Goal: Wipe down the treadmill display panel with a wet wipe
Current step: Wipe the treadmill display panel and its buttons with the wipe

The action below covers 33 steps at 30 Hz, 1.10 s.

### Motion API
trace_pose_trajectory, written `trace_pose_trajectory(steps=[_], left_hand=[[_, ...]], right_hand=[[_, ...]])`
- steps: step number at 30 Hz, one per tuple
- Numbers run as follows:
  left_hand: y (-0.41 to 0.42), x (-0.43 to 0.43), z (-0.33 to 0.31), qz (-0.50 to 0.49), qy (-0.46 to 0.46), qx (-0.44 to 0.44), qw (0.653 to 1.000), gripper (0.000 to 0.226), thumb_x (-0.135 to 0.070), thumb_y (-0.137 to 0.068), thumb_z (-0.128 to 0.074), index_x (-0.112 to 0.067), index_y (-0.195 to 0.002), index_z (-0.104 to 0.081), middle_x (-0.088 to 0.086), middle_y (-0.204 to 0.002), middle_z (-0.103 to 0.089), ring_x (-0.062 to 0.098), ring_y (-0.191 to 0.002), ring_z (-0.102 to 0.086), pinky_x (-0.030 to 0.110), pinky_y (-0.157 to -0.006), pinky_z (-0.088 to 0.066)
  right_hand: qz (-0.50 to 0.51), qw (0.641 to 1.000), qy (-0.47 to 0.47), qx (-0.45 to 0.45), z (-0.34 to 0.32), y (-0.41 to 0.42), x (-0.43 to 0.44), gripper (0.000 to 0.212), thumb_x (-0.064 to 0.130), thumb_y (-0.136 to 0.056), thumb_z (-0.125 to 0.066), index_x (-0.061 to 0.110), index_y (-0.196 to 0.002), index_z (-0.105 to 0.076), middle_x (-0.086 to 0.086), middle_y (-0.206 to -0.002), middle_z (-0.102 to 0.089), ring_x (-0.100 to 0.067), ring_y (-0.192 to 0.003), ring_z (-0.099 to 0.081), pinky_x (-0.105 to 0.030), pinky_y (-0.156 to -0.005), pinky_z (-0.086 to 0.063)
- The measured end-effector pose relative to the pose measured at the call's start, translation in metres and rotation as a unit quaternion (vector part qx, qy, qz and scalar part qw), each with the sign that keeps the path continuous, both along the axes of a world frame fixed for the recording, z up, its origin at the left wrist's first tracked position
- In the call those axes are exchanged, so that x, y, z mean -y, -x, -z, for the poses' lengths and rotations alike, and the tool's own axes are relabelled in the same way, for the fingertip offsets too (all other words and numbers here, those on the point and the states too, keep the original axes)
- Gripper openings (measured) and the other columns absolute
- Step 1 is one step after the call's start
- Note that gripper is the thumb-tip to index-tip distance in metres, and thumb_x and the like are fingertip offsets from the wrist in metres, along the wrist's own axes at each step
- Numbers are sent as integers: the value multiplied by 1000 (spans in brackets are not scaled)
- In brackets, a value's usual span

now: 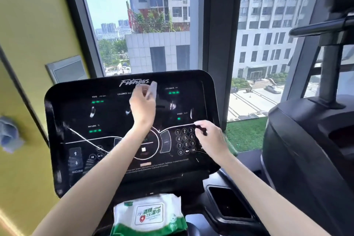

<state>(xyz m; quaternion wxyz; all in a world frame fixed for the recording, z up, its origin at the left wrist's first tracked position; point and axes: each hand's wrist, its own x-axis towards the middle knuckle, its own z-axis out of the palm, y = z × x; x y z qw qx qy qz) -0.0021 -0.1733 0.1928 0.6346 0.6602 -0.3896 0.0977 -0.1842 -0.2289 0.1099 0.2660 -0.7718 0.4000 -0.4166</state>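
Note:
The black treadmill display panel [107,113] fills the middle of the view, lit with green readouts and showing white smears. My left hand [142,105] is raised over the panel's upper middle, just below the "Fitness" logo. It is shut on a pale, blurred wet wipe [152,90] that sticks up from the fingers. My right hand [210,137] is at the panel's right side beside the number keypad [185,141], with its fingers pinched together. I cannot tell whether anything is held in them.
A green and white wet wipe packet [149,214] lies on the console below the panel. A black cup tray [229,204] sits to its right. Another black machine [306,140] stands close on the right. On the left are a yellow wall [34,34] and a blue cloth [8,134], with windows behind.

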Motion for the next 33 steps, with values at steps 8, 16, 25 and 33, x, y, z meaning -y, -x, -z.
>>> trace_pose_trajectory(steps=[8,16,25,33], left_hand=[[-47,-30,12,-32,-2,-5,999,18,-29,-89,-60,-10,-90,-59,3,-84,-62,12,-72,-56,15,-62,-42],[-163,-118,-2,-319,4,-41,947,21,-30,-92,-55,-8,-93,-55,4,-90,-59,22,-76,-53,28,-61,-31],[-127,-83,57,-186,-170,268,930,37,20,-69,-59,-4,-97,-60,11,-89,-55,28,-80,-54,33,-60,-51],[-150,-89,35,-242,-118,166,949,36,12,-82,-51,-7,-112,-59,10,-93,-56,25,-79,-55,37,-69,-50]], right_hand=[[-133,968,184,-103,-17,-75,-30,47,5,-89,-49,13,-136,-45,-3,-153,-26,-13,-140,-23,-22,-114,-19],[-173,932,288,-134,-17,-150,-51,59,0,-87,-47,6,-143,-30,-11,-155,-16,-19,-144,-9,-29,-115,-2],[-158,916,331,-161,-10,-171,-52,69,-5,-84,-46,3,-146,-17,-14,-155,-8,-21,-144,0,-33,-115,1],[-172,887,379,-197,-8,-179,-54,77,-11,-74,-52,1,-144,-24,-15,-153,-21,-22,-143,-13,-39,-116,-14]])
